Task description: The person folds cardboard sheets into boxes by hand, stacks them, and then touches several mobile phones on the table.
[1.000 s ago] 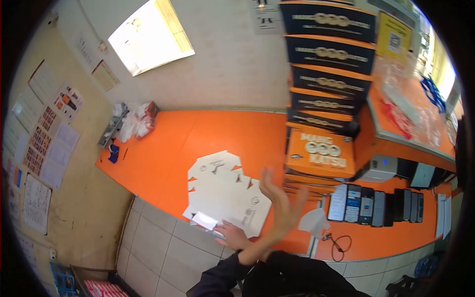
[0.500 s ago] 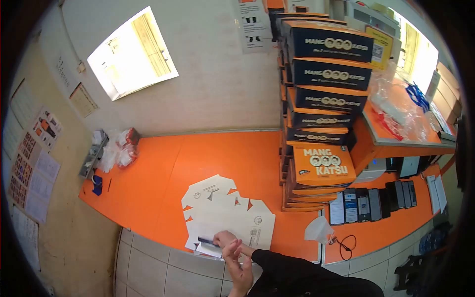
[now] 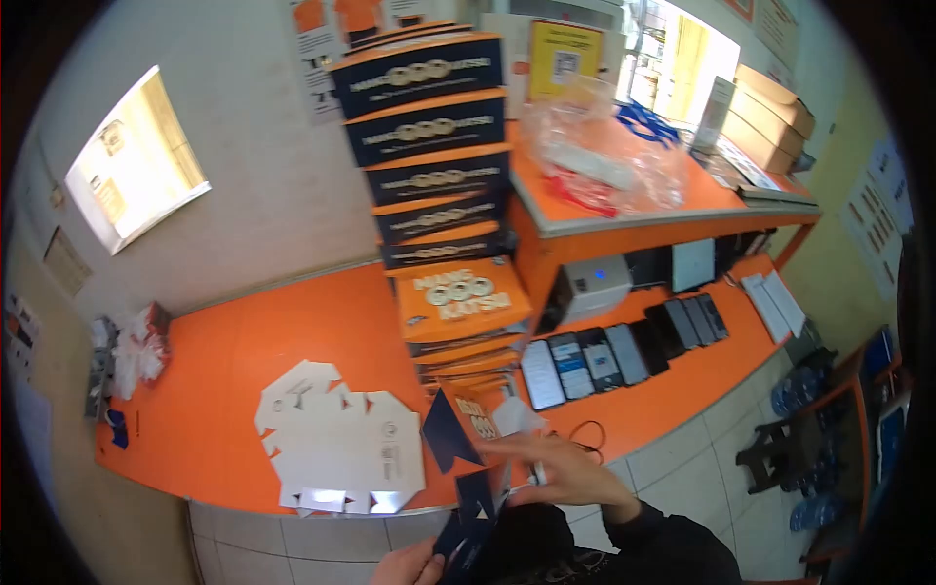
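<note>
A partly folded cardboard food box (image 3: 477, 497), dark blue and orange with printed lettering, is held up at the table's front edge, its flaps standing out at angles. My left hand (image 3: 409, 564) is closed around its lower dark end at the bottom of the view. From the right, my right hand (image 3: 570, 473) reaches over the box, its fingers along the upper panel and thumb lower down, gripping the box between them. Flat unfolded box blanks (image 3: 346, 444), white side up, lie on the table to the left.
A tall stack of folded boxes (image 3: 429, 200) stands behind my hands on the orange table (image 3: 234, 370). Several phones (image 3: 585, 366) lie in a row to the right, under a raised shelf (image 3: 575, 222) bearing plastic bags (image 3: 604, 161). A white paper-like piece (image 3: 517, 417) and a black cable (image 3: 588, 434) lie nearby.
My view has swung to the right. My hands have left the white blanks, where they were together, and now hold a dark blue and orange box to the right of them.
</note>
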The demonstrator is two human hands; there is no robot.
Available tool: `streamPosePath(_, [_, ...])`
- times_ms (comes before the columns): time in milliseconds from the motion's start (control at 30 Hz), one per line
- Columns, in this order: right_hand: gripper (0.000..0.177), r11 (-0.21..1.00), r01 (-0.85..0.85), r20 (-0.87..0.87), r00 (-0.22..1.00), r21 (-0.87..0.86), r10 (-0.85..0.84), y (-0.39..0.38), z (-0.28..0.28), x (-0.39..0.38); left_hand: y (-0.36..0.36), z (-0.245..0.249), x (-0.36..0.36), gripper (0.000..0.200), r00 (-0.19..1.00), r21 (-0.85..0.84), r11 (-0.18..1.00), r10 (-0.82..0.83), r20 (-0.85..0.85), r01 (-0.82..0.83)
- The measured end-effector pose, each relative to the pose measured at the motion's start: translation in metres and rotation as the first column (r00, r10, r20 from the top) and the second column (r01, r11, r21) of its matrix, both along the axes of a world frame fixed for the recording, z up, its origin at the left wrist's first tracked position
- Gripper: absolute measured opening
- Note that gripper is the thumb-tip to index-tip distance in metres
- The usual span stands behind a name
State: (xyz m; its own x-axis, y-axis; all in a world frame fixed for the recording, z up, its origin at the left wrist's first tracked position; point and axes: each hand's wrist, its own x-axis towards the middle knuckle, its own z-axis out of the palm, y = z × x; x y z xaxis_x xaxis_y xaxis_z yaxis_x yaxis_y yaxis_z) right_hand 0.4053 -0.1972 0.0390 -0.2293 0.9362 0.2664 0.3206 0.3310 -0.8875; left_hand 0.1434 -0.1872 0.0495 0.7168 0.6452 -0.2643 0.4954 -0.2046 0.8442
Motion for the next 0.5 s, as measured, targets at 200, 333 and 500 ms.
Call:
streamPosePath(200, [0.034, 0.930, -0.360, -0.141, 0.927, -0.069, 0.349, -0.020, -0.004, 0.058, 0.004, -0.026, 0.062, 0.028, 0.930, -0.326, 0.872, -0.327, 0.168, 0.365])
streamPosePath(333, [0.017, 0.915, -0.188, 0.263, 0.960, 0.356, 0.095, -0.034, 0.021, 0.067, -0.008, -0.020, 0.092, 0.026, 0.989, -0.401, 0.912, -0.032, 0.145, 0.089])
streamPosePath(500, [0.020, 0.755, -0.268, 0.246, 0.958, 0.598, 0.145, -0.043, 0.027, 0.078, -0.043, -0.009, 0.125, 0.043, 0.846, -0.475, 0.876, 0.315, 0.430, -0.085])
